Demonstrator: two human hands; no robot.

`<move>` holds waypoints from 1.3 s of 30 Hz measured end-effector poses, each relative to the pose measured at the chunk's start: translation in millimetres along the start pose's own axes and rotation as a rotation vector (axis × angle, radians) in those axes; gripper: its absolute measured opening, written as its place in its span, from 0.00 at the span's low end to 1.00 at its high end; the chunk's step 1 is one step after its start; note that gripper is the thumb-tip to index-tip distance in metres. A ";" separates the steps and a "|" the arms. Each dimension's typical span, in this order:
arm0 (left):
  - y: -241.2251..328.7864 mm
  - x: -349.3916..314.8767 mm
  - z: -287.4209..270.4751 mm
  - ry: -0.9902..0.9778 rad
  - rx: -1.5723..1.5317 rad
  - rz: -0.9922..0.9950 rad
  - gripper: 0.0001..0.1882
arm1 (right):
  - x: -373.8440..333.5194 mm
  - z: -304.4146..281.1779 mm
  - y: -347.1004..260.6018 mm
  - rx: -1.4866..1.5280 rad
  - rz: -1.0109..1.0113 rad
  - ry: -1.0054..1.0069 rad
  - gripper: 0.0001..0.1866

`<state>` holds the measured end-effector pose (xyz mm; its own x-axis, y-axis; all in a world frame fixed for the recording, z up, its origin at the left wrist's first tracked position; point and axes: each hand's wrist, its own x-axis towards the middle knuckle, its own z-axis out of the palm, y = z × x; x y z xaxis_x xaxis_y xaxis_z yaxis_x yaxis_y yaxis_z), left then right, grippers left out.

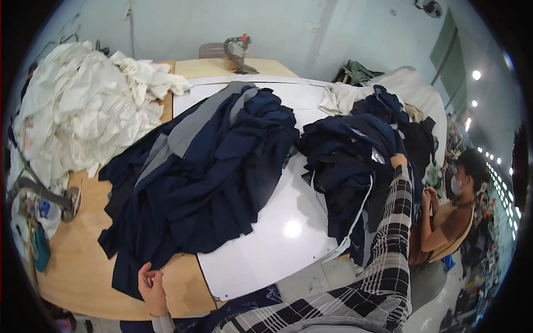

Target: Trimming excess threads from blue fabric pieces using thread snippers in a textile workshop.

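A large heap of navy cloth pieces (222, 161), with grey strips (191, 127) on top, spreads over the middle of the table. Just off its near left corner, my left hand (152, 288) is raised with its fingers curled. Whatever it may hold is too small to make out. My right arm reaches out in a checked sleeve to a second pile of dark navy cloth (347, 144). There my right hand (398, 161) closes on the pile's right edge, its fingertips partly hidden by fabric. A white strip (361, 213) hangs down the front of this pile.
White cloth (83, 111) is heaped at the left. A metal arm-like fitting (66, 202) stands near the table's left edge, and a machine (237, 54) at the back. The tabletop is part white board (266, 238), part wood (183, 283). A masked person (449, 216) stands close on the right.
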<state>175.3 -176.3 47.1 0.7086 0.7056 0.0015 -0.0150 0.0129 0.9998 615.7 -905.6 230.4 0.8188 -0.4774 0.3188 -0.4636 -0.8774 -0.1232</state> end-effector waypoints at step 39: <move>-10.2 -0.5 15.4 -0.055 -0.367 -0.290 0.23 | -319.1 61.4 -212.9 -0.512 -1.249 -0.509 0.66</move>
<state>186.0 -187.8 37.2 0.7568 0.5972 -0.2658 -0.0523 0.4606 0.8861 474.0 -569.4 97.1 0.7510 0.5154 -0.4128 0.6543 -0.6652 0.3598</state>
